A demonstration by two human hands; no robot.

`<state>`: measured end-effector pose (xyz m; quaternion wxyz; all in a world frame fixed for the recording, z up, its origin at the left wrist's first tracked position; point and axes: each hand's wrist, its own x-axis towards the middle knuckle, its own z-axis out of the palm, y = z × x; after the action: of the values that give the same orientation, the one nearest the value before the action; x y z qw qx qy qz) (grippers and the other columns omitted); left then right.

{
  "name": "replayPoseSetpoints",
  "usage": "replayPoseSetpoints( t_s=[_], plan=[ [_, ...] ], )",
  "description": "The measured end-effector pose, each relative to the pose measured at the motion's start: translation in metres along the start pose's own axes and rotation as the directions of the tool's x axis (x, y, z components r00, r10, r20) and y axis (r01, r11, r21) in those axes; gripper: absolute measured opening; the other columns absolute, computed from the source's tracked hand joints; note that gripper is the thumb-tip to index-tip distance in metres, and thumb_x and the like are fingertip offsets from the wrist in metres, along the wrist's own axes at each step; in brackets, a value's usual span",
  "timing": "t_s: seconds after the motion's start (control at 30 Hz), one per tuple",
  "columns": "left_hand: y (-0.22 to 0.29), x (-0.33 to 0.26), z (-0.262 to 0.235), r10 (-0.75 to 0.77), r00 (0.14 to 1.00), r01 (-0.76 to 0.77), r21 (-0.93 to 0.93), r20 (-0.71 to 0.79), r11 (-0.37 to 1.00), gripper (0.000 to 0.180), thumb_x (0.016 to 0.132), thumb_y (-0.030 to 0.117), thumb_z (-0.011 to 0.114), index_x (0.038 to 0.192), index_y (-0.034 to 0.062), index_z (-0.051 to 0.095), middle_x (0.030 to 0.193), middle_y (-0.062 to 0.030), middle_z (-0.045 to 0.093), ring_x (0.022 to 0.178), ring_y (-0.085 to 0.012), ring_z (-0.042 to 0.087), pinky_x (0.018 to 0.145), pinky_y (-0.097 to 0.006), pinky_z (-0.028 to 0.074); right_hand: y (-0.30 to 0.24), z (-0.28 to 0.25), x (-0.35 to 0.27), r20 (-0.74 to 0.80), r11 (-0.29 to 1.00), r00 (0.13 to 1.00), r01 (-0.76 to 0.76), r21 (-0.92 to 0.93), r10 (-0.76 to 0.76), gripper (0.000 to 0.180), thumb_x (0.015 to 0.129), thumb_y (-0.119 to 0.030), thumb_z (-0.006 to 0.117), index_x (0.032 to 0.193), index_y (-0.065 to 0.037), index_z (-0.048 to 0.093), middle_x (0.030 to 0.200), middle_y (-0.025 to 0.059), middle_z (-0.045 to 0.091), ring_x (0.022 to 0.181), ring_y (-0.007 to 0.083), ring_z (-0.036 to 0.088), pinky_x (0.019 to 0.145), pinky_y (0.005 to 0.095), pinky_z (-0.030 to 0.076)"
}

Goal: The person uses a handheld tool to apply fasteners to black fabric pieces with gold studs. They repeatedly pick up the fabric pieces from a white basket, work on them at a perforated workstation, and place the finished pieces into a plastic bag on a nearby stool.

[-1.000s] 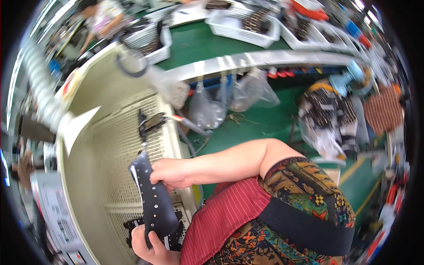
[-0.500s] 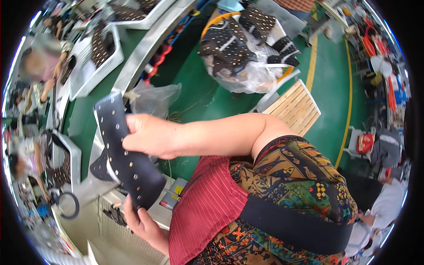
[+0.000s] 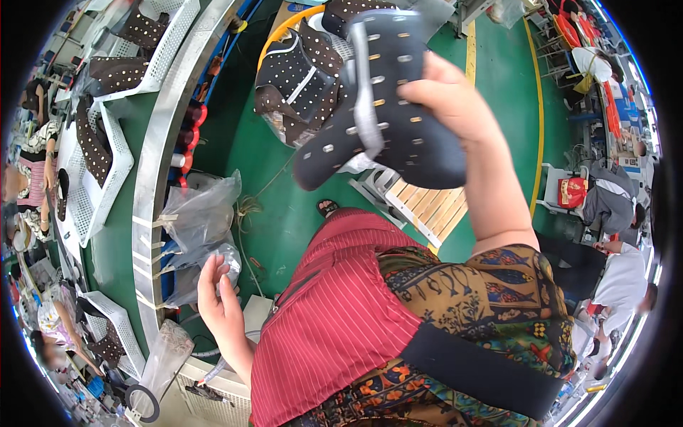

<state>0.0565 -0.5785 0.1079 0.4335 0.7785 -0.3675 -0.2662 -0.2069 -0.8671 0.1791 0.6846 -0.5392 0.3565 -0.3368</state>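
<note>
My right hand (image 3: 447, 96) grips a black boot upper (image 3: 409, 132) by its right edge, fingers mostly hidden behind it. The piece carries rows of small metal studs and a pale strip down its length, and looks slightly smeared by motion. It hangs in front of an orange-rimmed basket (image 3: 284, 32), where more dark studded uppers (image 3: 306, 75) lie heaped with clear plastic. Lower left, my left hand (image 3: 222, 302) holds nothing, its fingers extended and apart, beside a clear plastic bag (image 3: 203, 213).
A metal rail (image 3: 153, 178) runs along the left, with white trays (image 3: 107, 167) of studded pieces beyond it. Below the held piece stands a slatted wooden seat (image 3: 427, 210). A pale perforated bin (image 3: 220, 398) is at the bottom. Co-workers sit on both sides.
My right hand has carried the boot upper up and to the right, toward the basket. My left hand has let go of its lower end. The view has shifted.
</note>
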Motion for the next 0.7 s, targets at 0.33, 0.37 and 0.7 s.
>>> replayPoseSetpoints(
  t_s=[0.33,0.37,0.7],
  plan=[
    [-0.011,0.044,0.030,0.169,0.961,-0.223,0.256,0.217,0.941,0.030,0.087,0.004,0.056,0.116,0.0035,0.057,0.103,-0.0142,0.063,0.089,-0.0254,0.062,0.078,-0.034,0.048,-0.041,-0.088,-0.071,-0.513,0.982,0.841,0.189,-0.023,-0.173,0.033,0.081,-0.004,0.050,0.113,0.003,0.054,0.099,0.0113,0.064,0.084,0.0152,0.064,0.075,0.0270,0.052],
    [-0.011,0.046,0.031,0.180,0.953,-0.244,0.268,0.244,0.932,0.030,0.086,0.004,0.056,0.116,0.0038,0.058,0.102,-0.0142,0.063,0.088,-0.0260,0.062,0.077,-0.034,0.048,-0.042,-0.088,-0.082,-0.543,0.976,0.819,0.216,-0.004,-0.184,0.033,0.081,-0.003,0.049,0.113,0.003,0.054,0.100,0.0123,0.064,0.086,0.0167,0.064,0.076,0.0280,0.052],
    [-0.028,0.070,0.040,0.240,0.862,-0.413,0.344,0.447,0.843,0.026,0.084,0.008,0.060,0.110,0.0056,0.060,0.106,-0.0128,0.063,0.095,-0.0296,0.062,0.083,-0.037,0.049,0.014,-0.067,-0.137,-0.695,0.856,0.674,0.180,0.484,0.251,0.025,0.078,-0.020,0.055,0.093,-0.001,0.061,0.082,0.0126,0.066,0.071,0.0254,0.065,0.067,0.0358,0.055]
  ],
)
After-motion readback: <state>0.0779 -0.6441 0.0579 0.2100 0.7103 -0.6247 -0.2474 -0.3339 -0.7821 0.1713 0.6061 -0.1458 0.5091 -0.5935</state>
